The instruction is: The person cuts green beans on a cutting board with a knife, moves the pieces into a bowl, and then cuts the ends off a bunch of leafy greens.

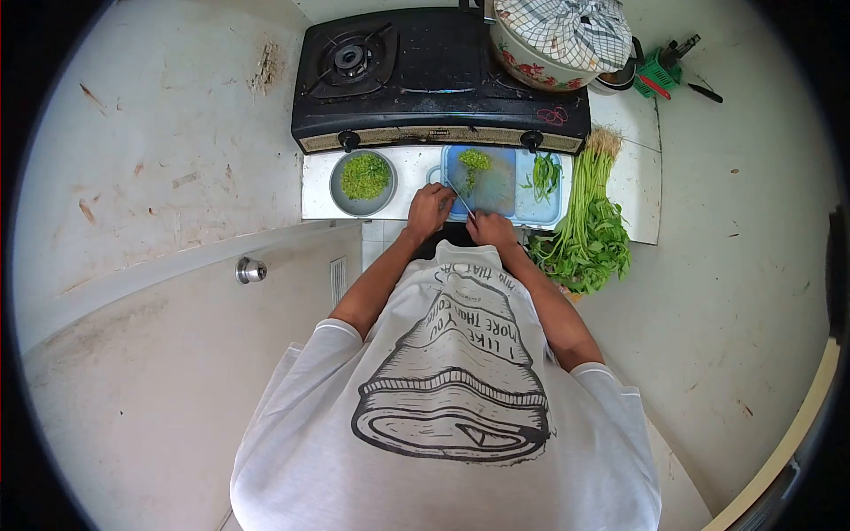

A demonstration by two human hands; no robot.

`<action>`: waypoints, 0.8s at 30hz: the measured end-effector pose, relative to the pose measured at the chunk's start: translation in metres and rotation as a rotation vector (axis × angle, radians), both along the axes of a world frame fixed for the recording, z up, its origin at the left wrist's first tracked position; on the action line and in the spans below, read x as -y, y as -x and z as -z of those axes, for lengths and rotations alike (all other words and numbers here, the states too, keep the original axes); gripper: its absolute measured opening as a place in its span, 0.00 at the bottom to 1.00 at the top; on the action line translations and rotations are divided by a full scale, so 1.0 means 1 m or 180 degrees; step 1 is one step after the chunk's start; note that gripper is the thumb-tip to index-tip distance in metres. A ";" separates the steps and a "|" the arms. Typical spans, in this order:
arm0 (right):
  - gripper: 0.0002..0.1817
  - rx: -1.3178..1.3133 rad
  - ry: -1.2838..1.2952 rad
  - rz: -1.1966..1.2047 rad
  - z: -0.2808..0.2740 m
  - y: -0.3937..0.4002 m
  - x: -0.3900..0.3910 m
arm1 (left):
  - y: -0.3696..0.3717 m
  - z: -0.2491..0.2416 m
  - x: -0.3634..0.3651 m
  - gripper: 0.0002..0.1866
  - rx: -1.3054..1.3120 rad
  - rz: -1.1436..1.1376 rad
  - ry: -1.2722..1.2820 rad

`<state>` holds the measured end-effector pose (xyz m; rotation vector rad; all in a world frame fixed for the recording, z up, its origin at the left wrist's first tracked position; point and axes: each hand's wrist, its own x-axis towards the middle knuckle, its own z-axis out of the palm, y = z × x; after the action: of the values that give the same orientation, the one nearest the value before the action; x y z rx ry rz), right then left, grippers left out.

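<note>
Blue plastic cutting board (531,211) is sitting on the white tiled counter (412,190), at 12 o'clock from the person's chest, just in front of the black two-burner gas stove (425,80). Left hand (428,212) is resting at the board's 8 o'clock corner, fingers curled together, tips touching the board edge; whether they are pinching anything, cannot tell. Right hand (492,230) is sitting at the board's 6 o'clock edge, fingers closed around the handle of a thin-bladed metal knife (459,198), blade angling toward 11 o'clock across the board. Small heap of chopped green stems (474,160) is lying at the board's 12 o'clock area, just beyond the knife tip. A few loose green stalks (544,174) are lying at the board's 3 o'clock side. Round grey metal bowl (340,196), filled with finely cut greens (365,175), is standing at 9 o'clock from the board, near the left hand but apart from it. Long bundle of leafy green vegetable (591,221) is lying at 3 o'clock from the board, roots pointing to 12 o'clock, leaves hanging off the counter edge. Floral-printed pot covered with a checked cloth (553,35) is sitting on the stove's right burner at 1 o'clock. Person is wearing a white printed T-shirt (452,398).
</note>
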<state>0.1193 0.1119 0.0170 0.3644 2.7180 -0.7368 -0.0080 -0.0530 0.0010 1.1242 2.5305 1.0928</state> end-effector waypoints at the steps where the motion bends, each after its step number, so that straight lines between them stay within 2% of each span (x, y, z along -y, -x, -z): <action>1: 0.22 0.0028 -0.0012 -0.0007 0.003 0.000 0.000 | 0.000 0.000 0.000 0.06 -0.0064 -0.0002 -0.0033; 13: 0.22 0.0192 -0.0055 0.0117 0.002 0.002 -0.001 | -0.002 -0.011 -0.004 0.05 0.0344 -0.0194 -0.0053; 24: 0.22 0.0146 -0.0086 0.0007 0.007 0.005 0.002 | 0.000 -0.004 0.000 0.03 -0.0073 -0.0087 0.0083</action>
<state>0.1144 0.1095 0.0100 0.3856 2.6874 -0.6844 -0.0084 -0.0533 0.0052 1.1049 2.5773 1.0564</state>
